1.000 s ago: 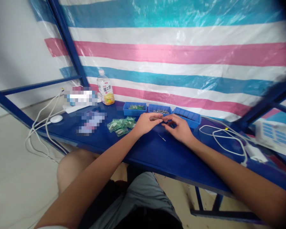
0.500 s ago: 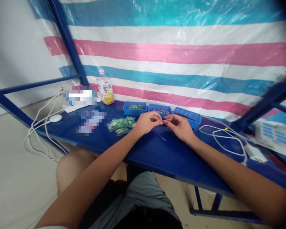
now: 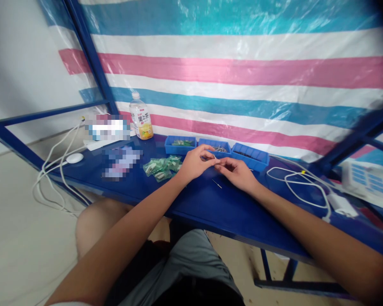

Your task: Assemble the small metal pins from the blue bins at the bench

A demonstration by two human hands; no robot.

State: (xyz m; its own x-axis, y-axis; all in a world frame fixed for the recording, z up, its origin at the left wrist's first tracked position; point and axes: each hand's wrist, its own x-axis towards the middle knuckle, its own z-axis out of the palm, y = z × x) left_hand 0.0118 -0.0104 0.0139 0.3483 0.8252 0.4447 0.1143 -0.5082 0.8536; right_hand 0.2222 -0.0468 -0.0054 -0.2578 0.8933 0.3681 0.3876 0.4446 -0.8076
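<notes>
My left hand [image 3: 196,163] and my right hand [image 3: 238,172] meet at the fingertips just above the table, in front of the blue bins. My left thumb and fingers pinch a thin, pale metal piece [image 3: 215,157], too small to identify. The right fingertips press together against the left ones; what they grip is mostly hidden. A thin metal pin [image 3: 217,183] lies on the blue table [image 3: 210,204] below the hands. Behind my left hand, the middle bin [image 3: 201,143] holds loose metal pieces. The right bin [image 3: 257,163] has dark parts inside.
Green plastic packets [image 3: 161,168] lie left of my left hand, near a left bin [image 3: 172,148] with more packets. Farther left stands a drink bottle [image 3: 142,119]. White cable [image 3: 293,180] and an adapter [image 3: 342,205] occupy the right side. A striped sheet [image 3: 226,68] hangs behind.
My right hand has shifted slightly left and down, its fingers drawing in closer against the left fingertips. The left hand has barely moved. The pin on the table stays put.
</notes>
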